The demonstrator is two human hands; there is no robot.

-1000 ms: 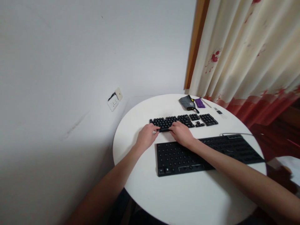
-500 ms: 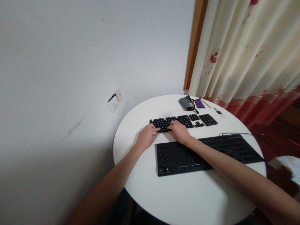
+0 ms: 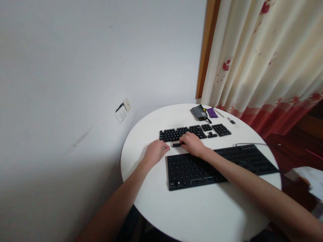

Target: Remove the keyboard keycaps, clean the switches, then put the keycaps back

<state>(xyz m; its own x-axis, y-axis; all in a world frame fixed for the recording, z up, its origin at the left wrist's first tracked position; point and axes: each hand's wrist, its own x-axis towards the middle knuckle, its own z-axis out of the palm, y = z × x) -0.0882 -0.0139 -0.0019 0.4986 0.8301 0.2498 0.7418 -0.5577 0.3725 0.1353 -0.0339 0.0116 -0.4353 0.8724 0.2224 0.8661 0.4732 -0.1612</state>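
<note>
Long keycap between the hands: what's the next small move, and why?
Probably lift the long cap and bring it toward the long slot in the front row of the keyboard. The cap lies on the table, apart from the keycap rows, with the right hand on its right end and the left hand just short of its left end. The keyboard shows bare switches, that slot unfilled.
</note>
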